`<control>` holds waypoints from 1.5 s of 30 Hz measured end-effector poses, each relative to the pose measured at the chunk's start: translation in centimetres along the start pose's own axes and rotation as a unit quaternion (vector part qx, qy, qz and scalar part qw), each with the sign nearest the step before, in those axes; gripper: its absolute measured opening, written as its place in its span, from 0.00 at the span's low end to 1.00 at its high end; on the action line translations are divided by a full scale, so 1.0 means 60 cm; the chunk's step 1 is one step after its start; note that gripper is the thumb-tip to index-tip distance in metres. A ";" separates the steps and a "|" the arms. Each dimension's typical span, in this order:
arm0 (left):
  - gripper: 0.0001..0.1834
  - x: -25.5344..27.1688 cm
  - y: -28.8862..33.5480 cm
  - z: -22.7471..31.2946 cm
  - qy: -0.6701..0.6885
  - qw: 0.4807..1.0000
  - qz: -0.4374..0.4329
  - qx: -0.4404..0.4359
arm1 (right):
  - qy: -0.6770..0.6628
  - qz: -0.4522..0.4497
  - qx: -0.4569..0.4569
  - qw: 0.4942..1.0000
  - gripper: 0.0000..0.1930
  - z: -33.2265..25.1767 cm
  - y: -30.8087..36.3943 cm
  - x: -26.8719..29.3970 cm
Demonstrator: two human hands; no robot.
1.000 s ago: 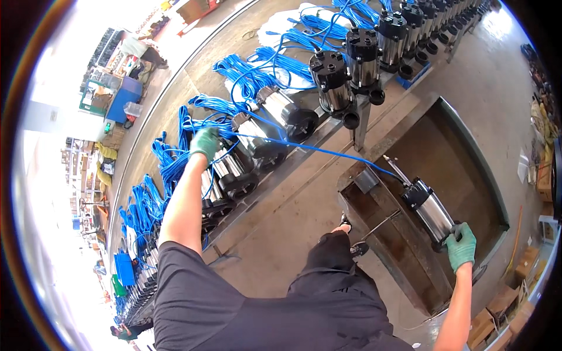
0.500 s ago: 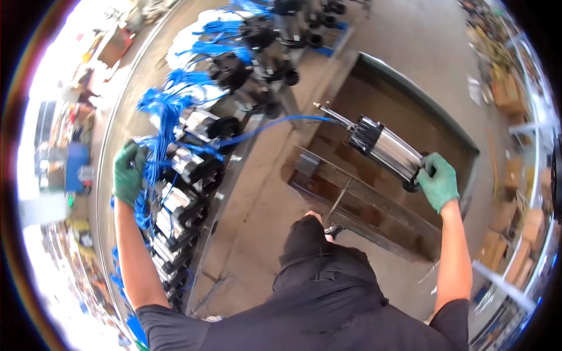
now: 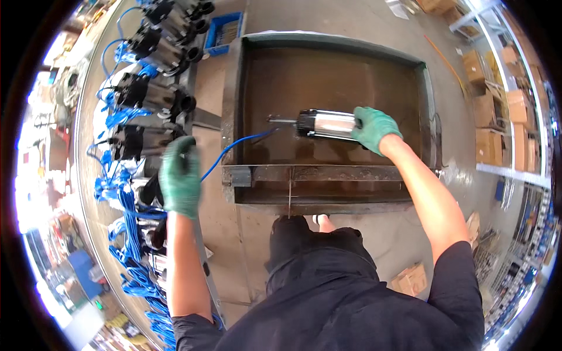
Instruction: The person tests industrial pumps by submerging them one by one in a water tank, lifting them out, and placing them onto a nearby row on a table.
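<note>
My right hand (image 3: 376,130), in a green glove, is closed around the right end of a silver cylindrical pump or motor (image 3: 333,124) with black end parts. The cylinder lies level above a rectangular metal tank (image 3: 333,40) with a brown inside. A thin metal rod (image 3: 282,120) sticks out of its left end. From there a blue cable (image 3: 237,142) sags left toward my left hand (image 3: 181,176), also green-gloved. Motion blurs that hand, and its fingers look partly curled. Whether it grips the cable or only passes in front cannot be told.
Similar silver-and-black cylinders (image 3: 155,96) line a long bench at the left, with bundled blue cables (image 3: 132,234). A blue bin (image 3: 223,33) stands beyond the tank's far left corner. Shelving (image 3: 515,175) with cardboard boxes (image 3: 489,146) is at the right.
My view has turned toward the tank. The cylinder has swung from slanted to level, still in my right hand. My left hand has come closer to the cable, at the bench's edge.
</note>
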State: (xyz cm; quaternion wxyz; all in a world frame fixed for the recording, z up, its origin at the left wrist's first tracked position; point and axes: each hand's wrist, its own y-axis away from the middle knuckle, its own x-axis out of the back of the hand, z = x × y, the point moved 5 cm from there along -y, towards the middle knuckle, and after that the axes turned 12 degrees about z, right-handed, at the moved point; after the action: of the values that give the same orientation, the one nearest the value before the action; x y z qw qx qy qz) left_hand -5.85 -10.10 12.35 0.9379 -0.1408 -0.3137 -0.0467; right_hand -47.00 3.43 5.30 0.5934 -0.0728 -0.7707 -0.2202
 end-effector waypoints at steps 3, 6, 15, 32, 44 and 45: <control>0.14 -0.198 0.060 0.067 0.154 0.959 -0.188 0.144 | -0.009 -0.025 -0.012 1.000 0.15 -0.006 -0.018 -0.046; 0.20 -0.361 0.107 0.079 0.185 0.933 -0.275 0.144 | -0.031 -0.029 -0.017 0.999 0.15 -0.006 -0.033 -0.082; 0.27 -0.593 0.128 0.029 0.284 0.718 -0.363 0.522 | -0.082 0.054 -0.054 0.994 0.17 -0.011 -0.047 -0.123; 0.16 -0.575 0.144 0.081 0.172 0.813 -0.329 0.448 | -0.129 0.313 -0.088 0.937 0.11 0.295 0.135 -0.019; 0.17 -0.594 0.163 0.043 0.025 0.912 -0.280 0.301 | -0.147 0.329 -0.153 0.920 0.09 0.372 0.156 -0.101; 0.17 -0.597 0.165 0.044 0.024 0.910 -0.280 0.305 | -0.145 0.329 -0.151 0.921 0.09 0.374 0.157 -0.102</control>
State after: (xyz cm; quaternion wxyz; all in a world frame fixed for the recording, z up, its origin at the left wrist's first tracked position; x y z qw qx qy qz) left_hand -34.24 0.10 -9.48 0.8906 0.2466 -0.3171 -0.2132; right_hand -61.53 22.28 -2.55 0.4962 -0.4421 -0.7386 -0.1131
